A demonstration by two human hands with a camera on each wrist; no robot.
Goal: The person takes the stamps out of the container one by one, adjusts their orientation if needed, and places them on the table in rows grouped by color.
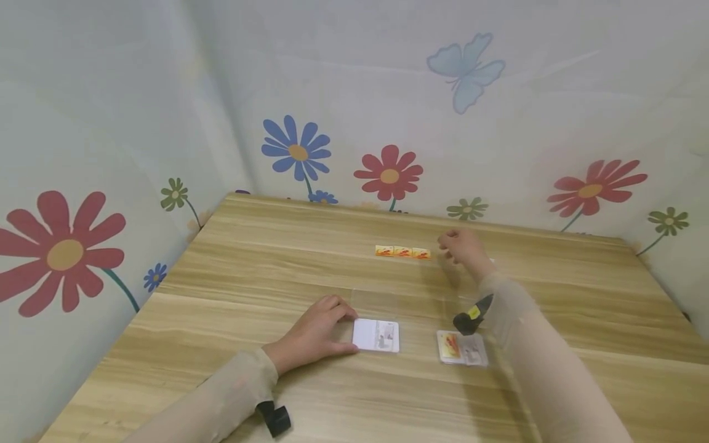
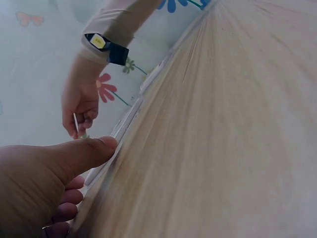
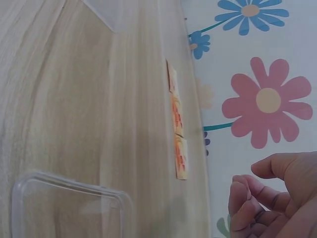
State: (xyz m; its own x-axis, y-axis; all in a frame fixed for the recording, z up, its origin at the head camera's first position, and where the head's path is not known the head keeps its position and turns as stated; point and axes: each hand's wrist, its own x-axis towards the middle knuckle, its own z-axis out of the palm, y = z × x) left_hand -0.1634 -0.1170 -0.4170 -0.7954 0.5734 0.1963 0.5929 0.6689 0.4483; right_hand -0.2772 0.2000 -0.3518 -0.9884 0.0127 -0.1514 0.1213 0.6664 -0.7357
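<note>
My left hand [image 1: 312, 332] holds the left edge of a flat clear case [image 1: 386, 335], thumb at its near corner and fingers at its far one. White paper and a grey print show inside. In the left wrist view the thumb lies along the case edge [image 2: 128, 120]. My right hand [image 1: 462, 249] hovers just right of a row of three small orange-yellow cards [image 1: 402, 252]. In the right wrist view its fingers are loosely bent, thumb apart, with nothing visible between them. A second case [image 1: 471, 355], under the right forearm, shows an orange-yellow card and a grey print.
Faint clear plastic [image 1: 373, 301] lies behind the left case. A small white item, partly hidden, shows beside the right wrist. The wooden table [image 1: 249, 246] ends at a cloth [image 1: 343, 80] with printed flowers and a butterfly.
</note>
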